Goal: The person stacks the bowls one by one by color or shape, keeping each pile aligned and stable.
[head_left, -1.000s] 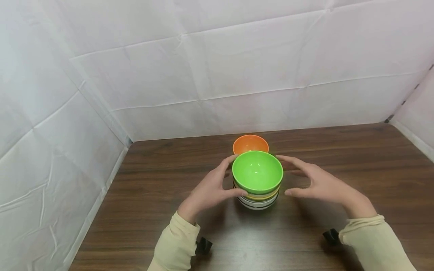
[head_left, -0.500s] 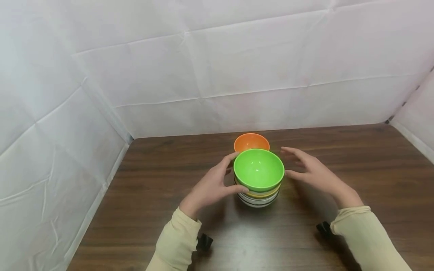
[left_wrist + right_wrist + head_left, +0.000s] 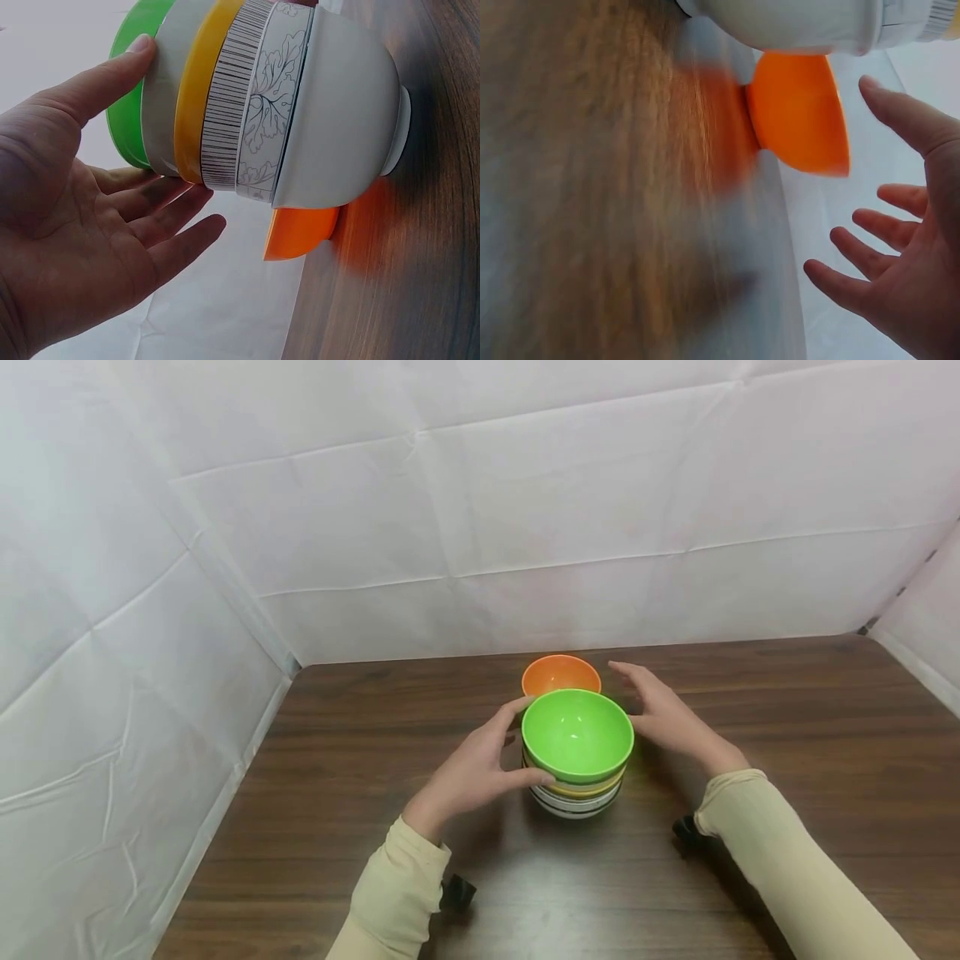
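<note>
A stack of several nested bowls stands on the wooden table, the green bowl [image 3: 577,735] topmost. Below it, the left wrist view shows a pale grey one, the yellow bowl [image 3: 196,97], then striped, leaf-patterned and plain white bowls [image 3: 345,112]. My left hand [image 3: 476,772] is at the stack's left, its thumb on the front of the upper bowls and its loosely extended fingers along the far side. An orange bowl [image 3: 561,673] sits behind the stack, partly hidden by it. My right hand [image 3: 663,714] is right of both, spread and holding nothing, fingertips toward the orange bowl.
The dark wooden table [image 3: 360,760] meets a white sheet wall [image 3: 480,510] right behind the orange bowl. More white sheeting rises on the left and right. A black wrist mount [image 3: 457,893] shows beneath the left cuff, another [image 3: 686,835] beneath the right.
My right hand has come away from the stack's right side and moved back toward the orange bowl. The left hand has stayed at the stack, and the bowls have kept their places.
</note>
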Tool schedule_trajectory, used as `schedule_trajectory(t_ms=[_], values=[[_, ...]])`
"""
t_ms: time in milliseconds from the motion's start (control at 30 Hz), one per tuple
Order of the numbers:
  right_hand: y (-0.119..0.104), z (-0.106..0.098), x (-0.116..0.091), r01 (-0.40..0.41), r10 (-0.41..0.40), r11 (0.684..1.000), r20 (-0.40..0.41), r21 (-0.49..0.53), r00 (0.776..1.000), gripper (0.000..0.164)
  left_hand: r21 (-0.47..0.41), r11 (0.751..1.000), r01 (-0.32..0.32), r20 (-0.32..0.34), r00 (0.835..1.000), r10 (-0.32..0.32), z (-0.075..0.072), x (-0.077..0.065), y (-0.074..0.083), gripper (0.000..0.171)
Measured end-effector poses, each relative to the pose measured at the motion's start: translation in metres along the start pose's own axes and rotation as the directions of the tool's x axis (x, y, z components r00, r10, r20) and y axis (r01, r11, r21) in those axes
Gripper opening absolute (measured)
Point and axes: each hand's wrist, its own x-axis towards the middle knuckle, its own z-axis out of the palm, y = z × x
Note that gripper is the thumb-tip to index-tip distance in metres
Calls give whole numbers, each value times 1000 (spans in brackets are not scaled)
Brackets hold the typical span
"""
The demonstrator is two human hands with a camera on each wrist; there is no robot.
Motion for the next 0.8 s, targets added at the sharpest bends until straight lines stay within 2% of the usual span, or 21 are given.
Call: schedule_trajectory(t_ms=[167,467,633,800], values=[[-1,6,15,-11,11,1000,25,6,1000,80,-3,1000,-10,1,1000,10,1,1,-1,89],[3,19,30,53,-54,998,43,21,998,82,-3,1000,3,6,1000,-3,1,0,0,89],[-1,25,32,-22,18,996,40,91,999,81,1,1000,-4,10,1000,4,1,0,0,89],[-8,29,32,-135,128,970,45,201,991,83,-7,1000,-5,11,1000,5,1,0,0,89]])
